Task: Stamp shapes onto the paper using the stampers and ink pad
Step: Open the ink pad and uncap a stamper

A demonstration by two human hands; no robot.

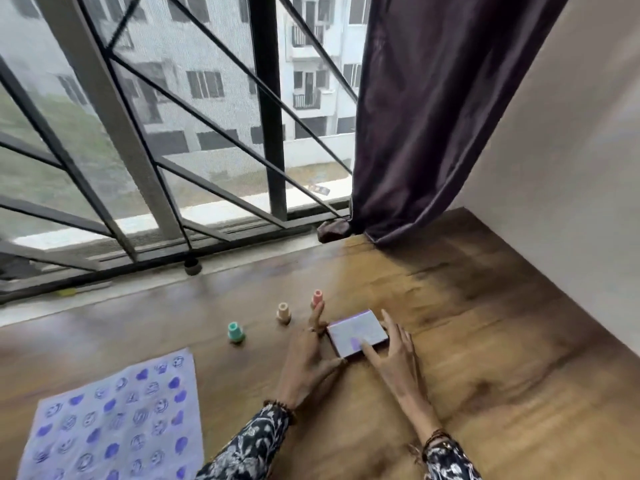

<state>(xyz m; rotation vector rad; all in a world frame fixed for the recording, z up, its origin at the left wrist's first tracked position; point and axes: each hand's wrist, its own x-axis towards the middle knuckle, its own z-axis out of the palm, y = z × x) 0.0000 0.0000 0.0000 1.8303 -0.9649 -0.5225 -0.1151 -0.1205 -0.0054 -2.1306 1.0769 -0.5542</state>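
Right now both hands sit around a small rectangular ink pad (356, 332) with a pale lid and purple edge, which lies flat on the brown wood-grain table (467, 341) in front of the person. The left hand (308, 362) is at the pad's left side: its fingers (318, 315) are spread apart, the index stretched along the pad's far-left corner and the thumb touching the near-left corner, so the pad lies between thumb and index without being clamped. The right hand (394, 355) comes from the right, its fingers also apart; the forefinger tip rests on the lid's near edge, on a purple smudge, while the others lie along the pad's right side.

Three small plastic stampers stand upright on the table to the left of the pad, none of them touched: a pink stamper (317, 297) just beyond the left index fingertip, a tan stamper (283, 312) near it, and a teal stamper (236, 332) further left. Well apart, at the lower left, lies a white paper sheet (114, 417) covered in rows of purple stamped hearts and dark smiley faces. Both wrists show patterned dark sleeves and beaded bracelets. Beyond the table are a barred window (166, 133) and a dark purple curtain (433, 109).
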